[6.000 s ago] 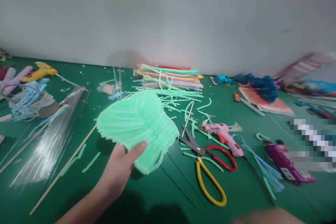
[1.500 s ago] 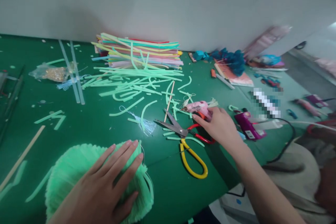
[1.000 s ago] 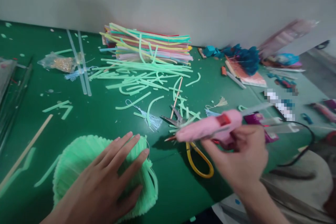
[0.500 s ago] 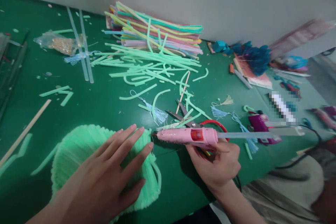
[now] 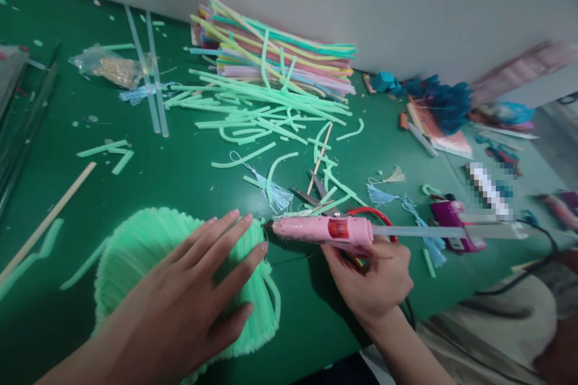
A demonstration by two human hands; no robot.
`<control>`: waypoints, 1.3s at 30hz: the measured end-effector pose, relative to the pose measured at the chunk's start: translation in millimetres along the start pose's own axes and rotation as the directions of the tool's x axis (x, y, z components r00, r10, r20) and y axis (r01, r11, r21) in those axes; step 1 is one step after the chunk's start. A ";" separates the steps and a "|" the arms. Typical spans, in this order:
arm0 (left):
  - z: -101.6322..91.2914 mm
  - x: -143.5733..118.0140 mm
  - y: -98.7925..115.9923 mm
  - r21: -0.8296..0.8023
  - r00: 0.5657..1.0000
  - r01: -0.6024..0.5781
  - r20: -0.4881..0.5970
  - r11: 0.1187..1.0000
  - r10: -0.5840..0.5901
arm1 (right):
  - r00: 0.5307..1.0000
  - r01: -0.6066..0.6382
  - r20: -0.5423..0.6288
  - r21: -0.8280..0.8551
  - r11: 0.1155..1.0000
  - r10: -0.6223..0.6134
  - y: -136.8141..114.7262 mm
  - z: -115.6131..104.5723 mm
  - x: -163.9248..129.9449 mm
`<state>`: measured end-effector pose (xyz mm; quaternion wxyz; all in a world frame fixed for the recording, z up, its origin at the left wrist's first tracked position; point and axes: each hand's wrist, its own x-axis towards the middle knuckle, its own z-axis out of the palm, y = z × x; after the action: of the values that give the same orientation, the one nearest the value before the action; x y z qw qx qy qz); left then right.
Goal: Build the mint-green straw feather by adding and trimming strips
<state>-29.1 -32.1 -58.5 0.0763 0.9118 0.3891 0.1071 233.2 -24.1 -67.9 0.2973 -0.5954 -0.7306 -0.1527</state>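
Observation:
My left hand lies flat, fingers spread, on a mint-green piece made of fuzzy pipe cleaners laid side by side. In my right hand is a pink hot glue gun, with a long translucent glue stick sticking out of its back. The gun's nozzle points left and is at the piece's upper right edge, close to my left fingertips; whether it touches cannot be made out. Scissors with red handles lie partly behind the gun. A light blue tassel rests just beyond the nozzle.
A bundle of coloured pipe cleaners lies against the wall, with loose green pieces in front. Two glue sticks cross a bag of gold bits. A wooden stick lies left. A purple device and another person's sleeve are right.
The view has shifted slightly, so the table things appear a little further right. Both hands, the glue gun and the green piece keep nearly the same arrangement.

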 end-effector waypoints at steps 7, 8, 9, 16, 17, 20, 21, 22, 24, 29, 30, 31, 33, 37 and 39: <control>2.3 -0.7 -2.2 0.013 0.999 -0.021 -0.029 1.000 0.021 | 1.000 -0.007 0.021 -0.017 1.000 0.008 2.5 0.7 -2.1; 2.5 -0.7 -2.3 0.015 0.999 -0.020 -0.033 1.000 0.020 | 1.000 -0.014 0.028 -0.029 0.999 0.015 2.6 0.5 -1.9; 2.6 -0.7 -2.4 0.017 0.999 -0.022 -0.040 1.000 0.023 | 0.999 -0.018 0.032 -0.040 0.999 0.019 2.8 0.4 -1.7; 3.4 -0.8 -0.8 -0.022 0.999 0.012 -0.032 1.000 -0.013 | 0.999 0.020 -0.027 -0.047 0.999 -0.021 5.1 1.3 -0.8; 3.7 -0.4 -1.0 -0.022 0.999 0.009 -0.039 1.000 -0.010 | 0.999 0.017 -0.026 -0.046 0.999 -0.019 5.1 1.1 -0.8; 4.3 0.5 -2.4 -0.007 0.999 -0.013 -0.053 1.000 0.012 | 1.000 0.010 0.009 -0.027 1.000 -0.010 3.6 -0.6 0.0; 4.3 0.6 -2.9 -0.006 0.999 -0.018 -0.045 1.000 0.018 | 1.000 0.004 0.026 -0.016 1.000 -0.004 3.0 -1.4 0.5; 4.2 0.5 -3.3 -0.010 0.999 -0.020 -0.035 1.000 0.019 | 0.999 -0.006 0.043 -0.003 1.000 0.006 2.4 -2.2 1.0; 3.6 0.3 -3.5 -0.020 0.999 -0.022 -0.027 1.000 0.022 | 0.997 -0.039 0.072 0.025 0.999 0.037 2.0 -3.2 1.5; -0.3 0.2 -1.5 -0.015 1.000 -0.007 -0.002 1.000 0.007 | 0.993 -0.071 0.099 0.054 0.996 0.066 2.9 -2.0 -1.9; -1.0 0.2 -1.1 -0.013 1.000 -0.009 0.004 1.000 0.009 | 0.995 -0.081 0.065 0.035 0.996 0.079 2.0 -1.5 -2.2; -1.6 0.1 -0.9 -0.011 1.000 -0.011 0.007 1.000 0.011 | 0.994 -0.103 0.026 0.020 0.994 0.102 0.4 -1.0 -1.5; -2.0 0.0 -0.8 -0.006 1.000 -0.014 0.016 1.000 0.014 | 0.982 -0.187 -0.021 0.036 0.982 0.187 -3.8 -1.2 4.1; -0.5 -0.4 -1.4 0.007 1.000 -0.012 0.002 1.000 0.012 | 0.889 -0.449 0.177 0.161 0.879 0.422 -2.3 -6.8 34.7; 0.2 -0.6 -1.5 0.016 1.000 -0.006 -0.006 1.000 0.006 | 0.803 -0.561 0.328 0.134 0.817 0.498 13.4 -10.9 55.3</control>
<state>-30.5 -31.5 -59.1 0.0676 0.9132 0.3874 0.1068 242.4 16.0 -27.1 0.2877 -0.7545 -0.5803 0.1054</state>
